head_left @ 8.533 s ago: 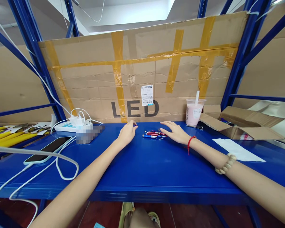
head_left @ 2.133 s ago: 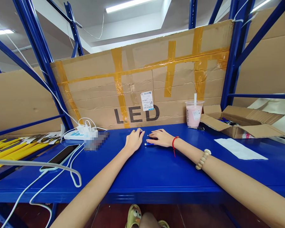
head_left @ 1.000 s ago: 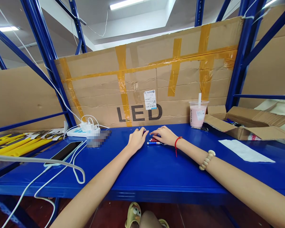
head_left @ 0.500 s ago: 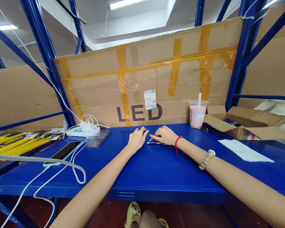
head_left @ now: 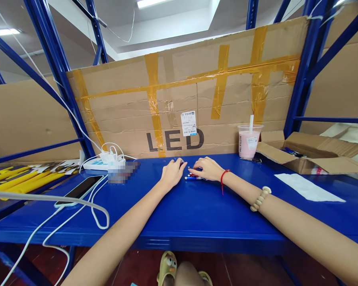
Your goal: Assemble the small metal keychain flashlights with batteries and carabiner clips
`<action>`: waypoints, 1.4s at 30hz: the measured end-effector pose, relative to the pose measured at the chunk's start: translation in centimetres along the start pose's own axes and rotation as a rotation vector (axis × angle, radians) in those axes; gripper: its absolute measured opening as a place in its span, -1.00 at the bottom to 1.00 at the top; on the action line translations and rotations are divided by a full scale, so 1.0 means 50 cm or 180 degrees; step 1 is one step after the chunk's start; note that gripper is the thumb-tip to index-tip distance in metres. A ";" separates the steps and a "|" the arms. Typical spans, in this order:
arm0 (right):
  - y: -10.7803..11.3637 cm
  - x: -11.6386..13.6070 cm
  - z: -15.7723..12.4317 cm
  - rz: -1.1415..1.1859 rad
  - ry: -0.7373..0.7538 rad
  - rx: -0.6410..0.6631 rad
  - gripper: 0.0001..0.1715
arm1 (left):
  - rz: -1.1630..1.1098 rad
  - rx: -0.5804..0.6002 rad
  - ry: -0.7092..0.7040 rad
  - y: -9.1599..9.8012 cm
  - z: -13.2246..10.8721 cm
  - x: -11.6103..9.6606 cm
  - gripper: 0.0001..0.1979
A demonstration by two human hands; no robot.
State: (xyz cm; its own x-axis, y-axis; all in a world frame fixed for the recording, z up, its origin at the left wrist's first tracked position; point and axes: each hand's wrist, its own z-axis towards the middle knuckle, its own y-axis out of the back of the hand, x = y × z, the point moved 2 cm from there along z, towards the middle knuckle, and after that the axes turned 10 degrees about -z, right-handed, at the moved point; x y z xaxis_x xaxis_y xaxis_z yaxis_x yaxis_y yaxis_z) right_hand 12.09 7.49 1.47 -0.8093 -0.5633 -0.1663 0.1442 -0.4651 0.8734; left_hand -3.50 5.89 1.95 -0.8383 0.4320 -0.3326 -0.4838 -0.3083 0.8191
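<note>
A small pile of short red and blue pens [head_left: 194,178] lies on the blue shelf top [head_left: 197,214], near the cardboard wall. My left hand [head_left: 172,173] rests just left of the pile. Its fingers are curled round a small dark pen-like piece at the fingertips. My right hand [head_left: 208,169] lies over the pile from the right, fingers drawn together on a red pen. The fingertips of the two hands almost meet. A red string and a bead bracelet are on my right wrist.
A pink drink cup [head_left: 248,141] with a straw stands at the back right, beside an open cardboard box [head_left: 310,157]. White paper [head_left: 308,186] lies to the right. A phone [head_left: 79,190], white cables [head_left: 89,206] and a power strip [head_left: 103,163] are on the left.
Over the last second the hands have barely moved. Since the earliest frame my right hand has slid left over the pens to meet the left hand.
</note>
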 end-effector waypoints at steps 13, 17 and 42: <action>-0.002 0.000 -0.001 0.0020 -0.0038 0.0176 -0.45 | 0.0011 0.0015 -0.0021 0.000 -0.001 0.000 -0.69; -0.001 0.000 -0.001 0.0002 -0.0075 0.0283 -0.44 | 0.0012 -0.0019 -0.0053 0.000 -0.001 0.001 -0.69; -0.024 -0.066 -0.001 0.0059 -0.0874 0.0142 -0.70 | 0.0006 0.0040 -0.0100 -0.001 0.000 -0.001 -0.72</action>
State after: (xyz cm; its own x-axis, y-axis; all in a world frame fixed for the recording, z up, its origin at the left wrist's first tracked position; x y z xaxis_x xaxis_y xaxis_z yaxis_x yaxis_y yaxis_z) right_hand 14.63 9.87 0.95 -0.9317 -0.3624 -0.0251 0.1403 -0.4226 0.8954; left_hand -3.46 5.91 1.95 -0.8308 0.4578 -0.3164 -0.4789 -0.2985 0.8256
